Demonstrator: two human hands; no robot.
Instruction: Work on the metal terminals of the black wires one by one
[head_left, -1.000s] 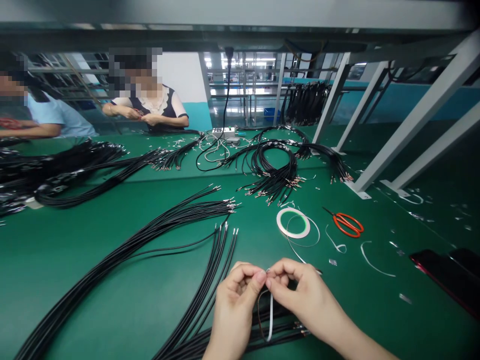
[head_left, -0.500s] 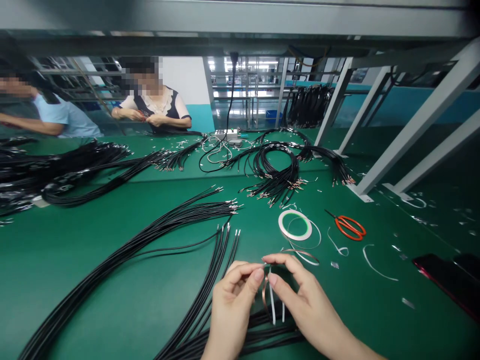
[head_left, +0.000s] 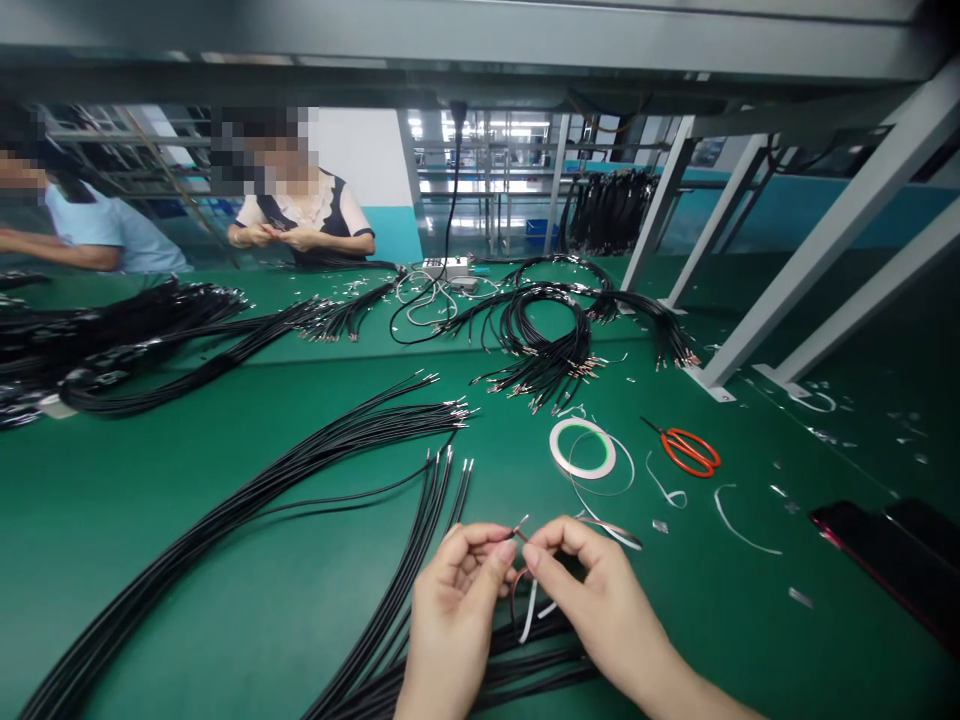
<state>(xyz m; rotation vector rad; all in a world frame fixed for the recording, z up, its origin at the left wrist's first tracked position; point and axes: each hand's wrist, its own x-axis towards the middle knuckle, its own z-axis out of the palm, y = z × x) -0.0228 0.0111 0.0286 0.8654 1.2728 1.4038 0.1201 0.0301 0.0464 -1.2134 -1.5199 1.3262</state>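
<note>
Thin, shiny copper-coloured metal foil strip [head_left: 514,600] beside a matt white paper-like strip [head_left: 529,612]; smooth, glossy black plastic-sheathed cables [head_left: 247,525] with bright metal terminals [head_left: 457,408]; orange glossy plastic scissor handles [head_left: 691,452]; smooth green table [head_left: 187,640].

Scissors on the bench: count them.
1: orange-handled scissors, lying right of the tape roll. More could be hidden under the cables.
</note>
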